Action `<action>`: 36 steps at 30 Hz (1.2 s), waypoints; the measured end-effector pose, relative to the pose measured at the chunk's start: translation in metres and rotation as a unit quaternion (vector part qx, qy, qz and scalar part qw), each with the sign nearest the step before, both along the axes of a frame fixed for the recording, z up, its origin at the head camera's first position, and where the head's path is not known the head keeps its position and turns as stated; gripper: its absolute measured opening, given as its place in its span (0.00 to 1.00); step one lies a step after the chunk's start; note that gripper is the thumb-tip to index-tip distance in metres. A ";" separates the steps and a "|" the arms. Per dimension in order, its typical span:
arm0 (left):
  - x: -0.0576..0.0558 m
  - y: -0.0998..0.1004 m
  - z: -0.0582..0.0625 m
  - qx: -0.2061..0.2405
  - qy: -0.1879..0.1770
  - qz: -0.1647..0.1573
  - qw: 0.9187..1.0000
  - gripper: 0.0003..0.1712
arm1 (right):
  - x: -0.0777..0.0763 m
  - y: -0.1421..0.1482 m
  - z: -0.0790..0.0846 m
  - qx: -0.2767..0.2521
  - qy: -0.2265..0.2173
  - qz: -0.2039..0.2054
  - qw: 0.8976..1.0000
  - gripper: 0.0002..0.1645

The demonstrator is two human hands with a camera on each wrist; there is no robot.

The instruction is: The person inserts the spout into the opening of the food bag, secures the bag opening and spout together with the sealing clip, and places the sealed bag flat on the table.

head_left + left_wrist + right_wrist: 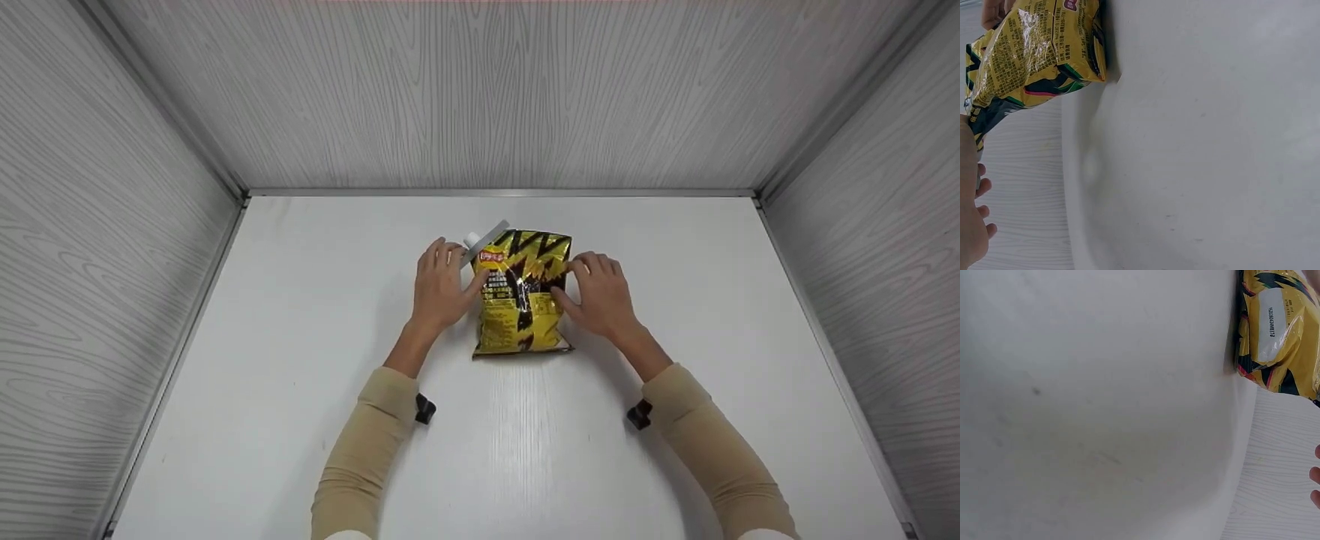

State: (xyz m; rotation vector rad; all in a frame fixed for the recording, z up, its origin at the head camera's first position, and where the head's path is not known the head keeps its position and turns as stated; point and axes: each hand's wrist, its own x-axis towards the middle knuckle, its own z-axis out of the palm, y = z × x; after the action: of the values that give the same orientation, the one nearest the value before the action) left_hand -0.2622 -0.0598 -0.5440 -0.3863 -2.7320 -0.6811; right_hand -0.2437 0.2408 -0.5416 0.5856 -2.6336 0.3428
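Observation:
A yellow and black chip bag (529,311) stands in the middle of the table, its printed side toward the head camera. At its upper left corner a grey bag clip (493,235) with a white cap (471,239) lies aslant. My left hand (437,291) pinches the bag's left edge, thumb in front, with its fingers by the lower end of the clip. On the opposite side my right hand (604,301) pinches the right edge between thumb and forefinger. In the right wrist view the bag's lower side (1272,326) shows a white label; only some fingertips (1315,475) appear.
The white table (517,450) is bounded by grey wood-grain panels at the back (480,97), the left (90,262) and the right (877,225). Dark wrist cameras sit at the left cuff (425,409) and right cuff (639,415), above the table.

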 end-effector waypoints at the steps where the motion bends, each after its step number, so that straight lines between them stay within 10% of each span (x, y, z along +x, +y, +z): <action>1: 0.000 0.000 0.000 0.000 -0.001 0.000 1.000 0.38 | 0.000 0.000 0.000 0.001 0.000 0.000 1.000 0.27; 36: -0.006 0.001 -0.022 -0.023 -0.034 -0.004 0.999 0.39 | -0.002 0.002 -0.007 0.009 -0.060 -0.006 0.998 0.28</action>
State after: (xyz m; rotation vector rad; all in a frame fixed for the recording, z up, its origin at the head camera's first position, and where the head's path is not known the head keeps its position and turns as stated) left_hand -0.2678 -0.0588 -0.5658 -0.3905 -2.8160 -0.6462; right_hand -0.2455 0.2429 -0.5490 0.5715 -2.7572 0.3605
